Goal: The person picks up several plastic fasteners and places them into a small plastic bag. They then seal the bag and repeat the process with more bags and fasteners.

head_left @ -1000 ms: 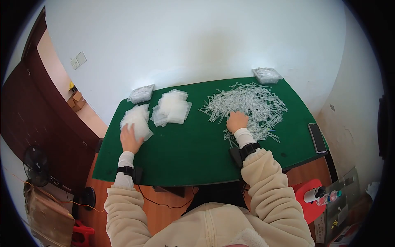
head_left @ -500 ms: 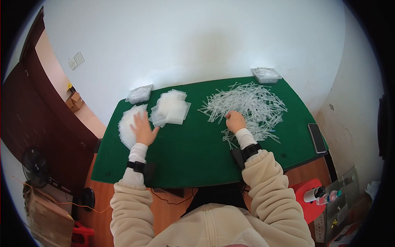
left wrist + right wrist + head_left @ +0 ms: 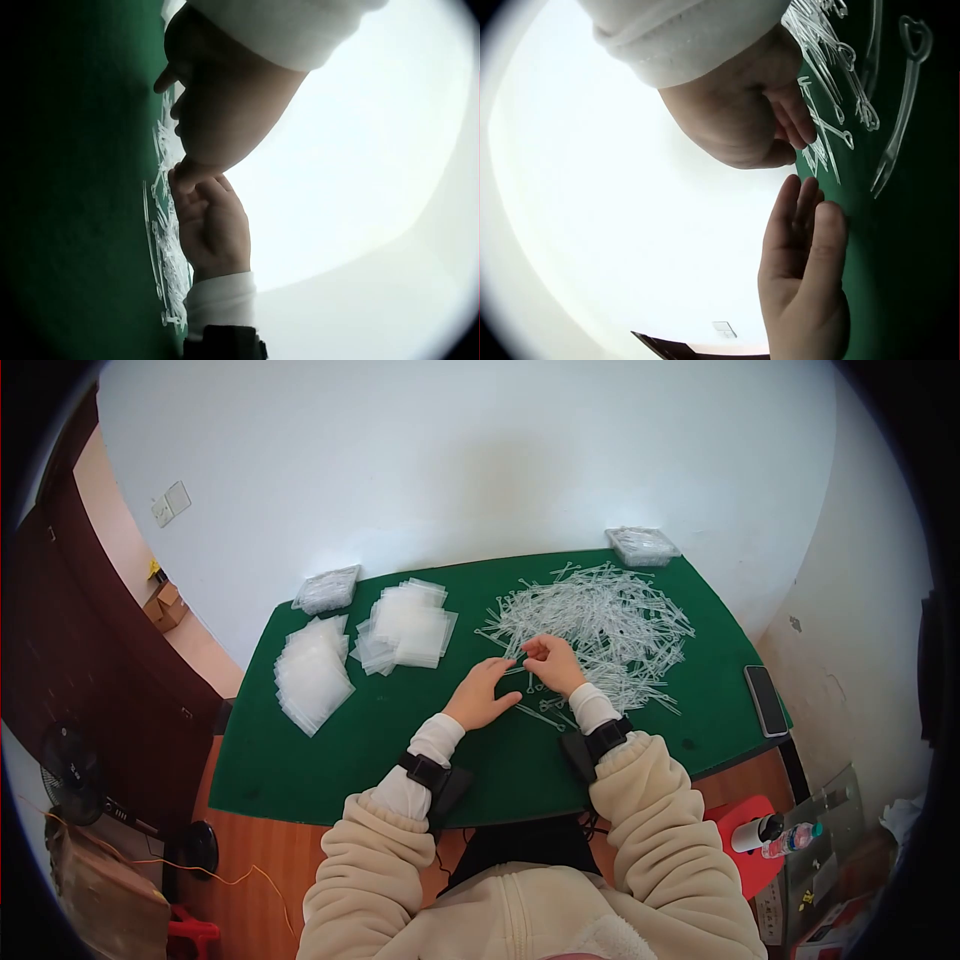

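Observation:
Above the green table (image 3: pixel 400 760), my left hand (image 3: pixel 482 695) reaches right with its fingers extended and thumb apart. Facing it is my right hand (image 3: pixel 553 663), at the lower left edge of a pile of clear plastic picks (image 3: pixel 600 610). The right wrist view shows the right hand (image 3: pixel 742 112) with loosely bent fingers, just short of the left hand's (image 3: pixel 806 277) fingertips; no object shows in either. In the left wrist view the left hand (image 3: pixel 225 105) overlaps the fingertips of the right hand (image 3: pixel 216 225). Loose picks (image 3: pixel 904 105) lie below.
Two spreads of clear flat bags, one far left (image 3: pixel 312 675) and one beside it (image 3: pixel 408 630), lie on the table. Filled clear packs stand at the back left (image 3: pixel 327 590) and back right (image 3: pixel 643 546). A phone (image 3: pixel 766 700) lies at the right edge.
My left hand has left the far-left bags and crossed right to the other hand. My right hand has shifted slightly left, and its fingers have loosened.

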Action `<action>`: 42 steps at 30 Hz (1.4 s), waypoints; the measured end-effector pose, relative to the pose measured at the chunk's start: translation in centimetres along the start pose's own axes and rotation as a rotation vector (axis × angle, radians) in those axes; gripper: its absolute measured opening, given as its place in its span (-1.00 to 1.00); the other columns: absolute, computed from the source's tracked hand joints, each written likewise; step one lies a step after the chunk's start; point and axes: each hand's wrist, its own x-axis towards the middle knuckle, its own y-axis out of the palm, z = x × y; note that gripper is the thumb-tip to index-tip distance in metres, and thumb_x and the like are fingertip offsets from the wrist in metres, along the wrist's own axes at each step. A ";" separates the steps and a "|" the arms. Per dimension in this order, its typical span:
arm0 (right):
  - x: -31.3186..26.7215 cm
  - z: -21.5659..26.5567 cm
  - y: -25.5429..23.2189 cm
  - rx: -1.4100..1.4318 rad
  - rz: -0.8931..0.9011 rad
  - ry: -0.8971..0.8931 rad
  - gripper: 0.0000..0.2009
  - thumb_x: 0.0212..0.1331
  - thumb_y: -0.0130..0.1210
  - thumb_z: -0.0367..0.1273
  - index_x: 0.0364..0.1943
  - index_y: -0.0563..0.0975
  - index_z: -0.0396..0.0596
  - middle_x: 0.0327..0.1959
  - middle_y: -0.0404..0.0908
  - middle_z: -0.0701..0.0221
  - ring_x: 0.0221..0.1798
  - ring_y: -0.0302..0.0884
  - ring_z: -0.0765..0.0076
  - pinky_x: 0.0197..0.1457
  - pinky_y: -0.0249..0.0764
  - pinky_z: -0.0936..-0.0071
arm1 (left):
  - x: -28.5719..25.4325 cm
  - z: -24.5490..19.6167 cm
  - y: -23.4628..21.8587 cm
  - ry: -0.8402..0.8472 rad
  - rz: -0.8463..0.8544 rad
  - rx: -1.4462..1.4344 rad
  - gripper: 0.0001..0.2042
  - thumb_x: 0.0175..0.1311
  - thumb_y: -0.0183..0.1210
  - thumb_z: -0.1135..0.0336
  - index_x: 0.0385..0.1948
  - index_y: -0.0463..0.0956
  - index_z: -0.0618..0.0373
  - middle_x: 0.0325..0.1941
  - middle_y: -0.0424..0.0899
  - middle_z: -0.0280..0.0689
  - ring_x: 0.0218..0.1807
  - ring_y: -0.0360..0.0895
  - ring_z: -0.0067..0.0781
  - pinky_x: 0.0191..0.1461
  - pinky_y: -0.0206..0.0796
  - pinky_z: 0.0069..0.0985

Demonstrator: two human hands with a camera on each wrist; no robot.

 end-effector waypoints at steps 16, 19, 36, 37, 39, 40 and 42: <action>-4.2 8.8 -2.7 -0.986 0.582 -0.020 -0.56 -0.45 0.35 -0.27 -0.34 0.46 -0.02 -0.36 0.51 0.32 -0.21 0.47 0.14 -0.18 0.39 0.29 | -1.0 0.3 0.3 0.040 0.113 0.022 -0.82 -0.13 0.26 0.27 -0.50 0.51 0.08 -0.09 0.47 -0.17 0.00 0.36 -0.15 0.05 0.23 -0.33; -2.8 6.4 -3.0 -1.025 0.480 0.061 -0.69 -0.39 0.31 -0.31 -0.45 0.49 -0.01 -0.41 0.52 0.34 -0.26 0.48 0.17 -0.22 0.40 0.29 | -1.0 0.3 0.3 0.028 0.105 -0.006 -0.86 -0.12 0.24 0.31 -0.53 0.50 0.09 -0.12 0.47 -0.19 -0.02 0.37 -0.16 0.03 0.24 -0.34; -2.5 6.0 -0.1 -0.164 0.067 -0.121 -0.94 -0.06 0.10 -0.46 -0.49 0.53 -0.16 -0.50 0.53 0.35 -0.47 0.50 0.40 -0.36 0.41 0.51 | -0.1 -0.5 -0.1 -0.128 -0.291 -0.164 -0.68 0.12 0.11 0.27 -0.13 0.40 0.24 -0.22 0.51 -0.21 -0.18 0.48 -0.29 -0.11 0.31 -0.47; -2.5 6.0 0.2 -0.164 0.067 -0.122 -0.94 -0.06 0.10 -0.46 -0.49 0.53 -0.16 -0.50 0.53 0.35 -0.47 0.50 0.40 -0.36 0.41 0.51 | -0.1 -0.5 -0.1 -0.102 -0.259 -0.233 -0.68 0.14 0.08 0.29 -0.11 0.38 0.25 -0.23 0.52 -0.20 -0.22 0.49 -0.31 -0.15 0.32 -0.49; -2.5 5.8 0.8 0.170 0.049 -0.074 -0.92 -0.02 0.08 -0.46 -0.48 0.52 -0.20 -0.49 0.55 0.39 -0.45 0.49 0.52 -0.35 0.40 0.59 | -0.1 -0.7 -0.1 -0.048 -0.193 -0.371 -0.69 0.18 0.04 0.33 -0.07 0.35 0.26 -0.25 0.53 -0.19 -0.29 0.51 -0.36 -0.22 0.34 -0.53; -2.5 6.0 1.0 0.337 0.040 -0.049 -0.91 0.00 0.08 -0.46 -0.47 0.52 -0.22 -0.48 0.55 0.41 -0.44 0.49 0.57 -0.35 0.40 0.63 | -0.1 -0.8 0.0 -0.048 -0.193 -0.371 -0.69 0.18 0.04 0.33 -0.07 0.35 0.26 -0.25 0.53 -0.19 -0.29 0.51 -0.36 -0.22 0.34 -0.53; -2.7 6.2 0.9 0.320 0.086 -0.049 -0.91 0.01 0.07 -0.47 -0.46 0.51 -0.23 -0.47 0.56 0.42 -0.43 0.48 0.58 -0.34 0.40 0.64 | -0.2 -1.4 0.4 -0.092 -0.175 -0.531 -0.72 0.20 0.01 0.36 -0.08 0.36 0.27 -0.29 0.54 -0.19 -0.34 0.52 -0.39 -0.27 0.33 -0.55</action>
